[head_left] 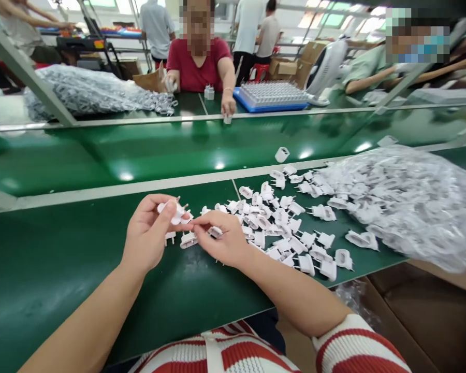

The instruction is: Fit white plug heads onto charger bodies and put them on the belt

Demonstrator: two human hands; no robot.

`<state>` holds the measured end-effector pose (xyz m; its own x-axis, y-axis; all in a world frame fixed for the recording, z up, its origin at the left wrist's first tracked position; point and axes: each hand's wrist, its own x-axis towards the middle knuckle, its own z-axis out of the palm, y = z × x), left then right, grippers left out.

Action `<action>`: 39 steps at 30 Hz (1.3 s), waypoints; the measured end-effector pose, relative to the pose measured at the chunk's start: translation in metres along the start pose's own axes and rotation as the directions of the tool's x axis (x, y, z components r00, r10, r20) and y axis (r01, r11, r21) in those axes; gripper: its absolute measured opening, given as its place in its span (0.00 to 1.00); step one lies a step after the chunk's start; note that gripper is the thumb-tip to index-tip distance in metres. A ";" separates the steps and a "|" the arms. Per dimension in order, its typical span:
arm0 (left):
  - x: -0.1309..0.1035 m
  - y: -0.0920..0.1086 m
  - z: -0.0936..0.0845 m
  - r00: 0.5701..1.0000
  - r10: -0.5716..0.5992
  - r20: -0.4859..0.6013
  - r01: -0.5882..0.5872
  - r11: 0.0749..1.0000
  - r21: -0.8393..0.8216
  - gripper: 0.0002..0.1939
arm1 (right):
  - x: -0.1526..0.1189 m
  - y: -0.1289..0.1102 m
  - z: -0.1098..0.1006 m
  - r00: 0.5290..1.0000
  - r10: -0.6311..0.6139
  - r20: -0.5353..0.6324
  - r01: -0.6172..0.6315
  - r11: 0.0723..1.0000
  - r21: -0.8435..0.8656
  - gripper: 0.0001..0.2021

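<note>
My left hand (144, 235) is closed around a white plug housing (175, 213), with the thumb pressed over it and metal pins showing beyond the fingers. My right hand (226, 239) is closed in a pinch, its fingertips touching the tip of a left finger; whatever it grips is too small or hidden. Both hands are above the green worktable (54, 280). Around and beyond the right hand lies a loose heap of white two-pin plug housings (281, 215). Several more of these lie just under my fingers.
To the right, a clear plastic bag (407, 197) full of white parts spills toward the heap. A green conveyor belt (147, 150) runs beyond a pale rail, carrying a white adapter (282, 154). Across it, a person in red (202, 67) reaches over beside a blue tray (252, 106).
</note>
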<state>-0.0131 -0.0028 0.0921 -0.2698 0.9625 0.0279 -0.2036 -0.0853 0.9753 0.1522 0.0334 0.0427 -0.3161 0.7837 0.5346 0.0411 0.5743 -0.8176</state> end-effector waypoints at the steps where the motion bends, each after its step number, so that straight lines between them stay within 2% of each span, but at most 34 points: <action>1: 0.000 -0.001 -0.001 1.000 0.008 -0.003 -0.008 0.999 0.047 0.18 | 0.000 0.001 0.000 0.998 0.053 0.026 -0.053 0.999 0.007 0.06; 4: -0.001 -0.007 -0.002 1.000 0.028 -0.002 -0.028 0.991 0.132 0.19 | 0.001 0.004 0.001 0.966 0.236 0.102 -0.240 0.970 0.032 0.03; 6: -0.002 -0.010 -0.001 0.999 0.044 0.010 -0.045 0.986 0.159 0.18 | 0.004 0.006 -0.001 0.939 0.331 0.088 -0.332 0.943 -0.009 0.02; 8: -0.005 -0.011 0.000 0.996 0.094 0.000 -0.092 0.973 0.211 0.16 | 0.008 0.009 -0.004 0.920 0.391 -0.029 -0.392 0.915 -0.094 0.03; 10: -0.007 -0.010 0.000 0.987 0.157 -0.041 -0.141 0.954 0.263 0.14 | 0.012 0.012 -0.007 0.897 0.413 -0.157 -0.431 0.897 -0.097 0.03; 12: -0.006 -0.009 -0.001 0.982 0.168 -0.087 -0.140 0.955 0.263 0.13 | 0.015 0.012 -0.009 0.886 0.423 -0.191 -0.430 0.903 0.005 0.02; 16: 0.000 -0.015 0.000 0.988 0.095 -0.124 -0.073 0.983 0.168 0.14 | 0.011 0.008 -0.003 0.894 0.431 -0.125 -0.413 0.899 0.147 0.13; 18: 0.001 -0.021 0.003 0.992 0.074 -0.104 -0.060 0.989 0.136 0.14 | 0.008 0.006 0.001 0.915 0.397 -0.075 -0.379 0.907 0.185 0.17; 21: -0.003 -0.029 0.010 0.999 0.030 -0.029 -0.026 0.992 0.121 0.13 | 0.006 0.009 0.006 0.944 0.330 0.001 -0.318 0.909 0.269 0.31; 23: -0.004 -0.029 0.014 0.999 -0.034 0.016 0.032 0.992 0.120 0.14 | 0.007 0.014 0.008 0.940 0.340 -0.001 -0.324 0.896 0.305 0.28; 26: 0.005 -0.022 0.018 0.990 -0.137 0.033 0.131 0.981 0.142 0.18 | 0.010 0.019 0.009 0.939 0.332 -0.084 -0.292 0.904 0.312 0.19; 28: 0.022 -0.015 0.022 0.990 -0.139 0.022 0.132 0.974 0.186 0.23 | 0.010 0.018 0.007 0.954 0.242 -0.177 -0.189 0.944 0.270 0.15; 30: 0.048 -0.011 0.031 0.998 -0.068 0.013 0.063 0.972 0.228 0.28 | 0.009 0.013 0.004 0.963 0.118 -0.244 -0.070 0.978 0.195 0.11; 32: 0.081 -0.013 0.045 0.999 0.022 0.035 -0.031 0.956 0.290 0.29 | 0.005 0.006 0.001 0.968 0.010 -0.251 0.021 0.993 0.120 0.10; 34: 0.116 -0.020 0.066 0.994 0.028 0.110 -0.079 0.865 0.495 0.27 | 0.001 0.002 -0.001 0.975 -0.065 -0.213 0.080 0.995 0.065 0.13; 35: 0.134 -0.027 0.078 0.990 0.010 0.144 -0.088 0.832 0.548 0.26 | -0.001 0.000 -0.002 0.977 -0.087 -0.195 0.098 0.994 0.045 0.14; 39: 0.192 -0.062 0.139 0.954 -0.061 0.294 -0.154 0.741 0.654 0.29 | -0.007 0.002 -0.001 0.974 -0.120 -0.192 0.120 0.993 -0.013 0.19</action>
<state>0.0782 0.2231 0.0677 0.0321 0.9990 0.0313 0.5064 -0.0433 0.8612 0.1555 0.0292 0.0379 -0.1305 0.7398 0.6601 0.0150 0.6672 -0.7447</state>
